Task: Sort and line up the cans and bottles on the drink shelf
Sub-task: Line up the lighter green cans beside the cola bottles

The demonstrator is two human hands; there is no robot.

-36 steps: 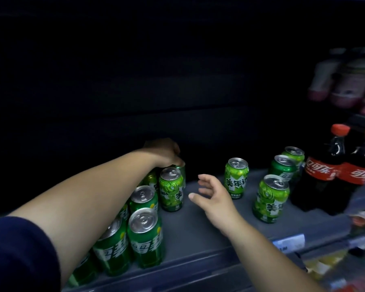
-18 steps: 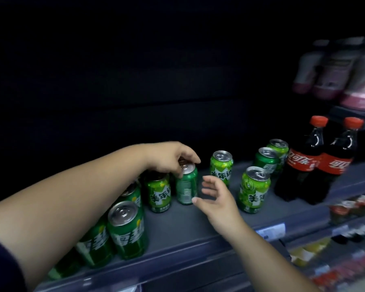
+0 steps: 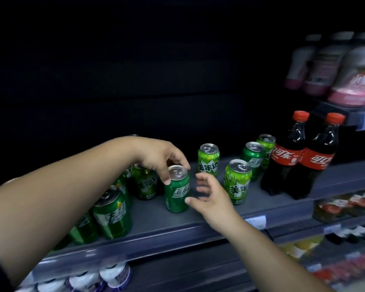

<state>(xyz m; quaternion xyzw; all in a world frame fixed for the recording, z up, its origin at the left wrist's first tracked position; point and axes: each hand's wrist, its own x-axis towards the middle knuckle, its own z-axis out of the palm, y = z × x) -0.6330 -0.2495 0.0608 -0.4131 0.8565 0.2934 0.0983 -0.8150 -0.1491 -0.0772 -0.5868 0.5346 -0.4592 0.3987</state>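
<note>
Our left hand [image 3: 160, 157] has a top-down pinch on the rim of the dark green can [image 3: 176, 191], thumb on the near side, fingers over the lid; the can stands upright on the drink shelf [image 3: 198, 225], apart from the rest. Our right hand [image 3: 209, 197] is spread wide, holding nothing, thumb tip just touching the can's lower right side. Main risk: a rim-only grip gives little control of the base, so if we drag it the bottom can catch on the shelf and tip. Just left of the grip sits a tight cluster of green cans [image 3: 114, 213]; swinging that way can knock one off the front edge. Right of the grip, a light green can [image 3: 237, 182] stands close behind our open right hand, so a quick pull-back of that hand can clip it. The cola bottles [image 3: 299, 157] farther right look safe.
</note>
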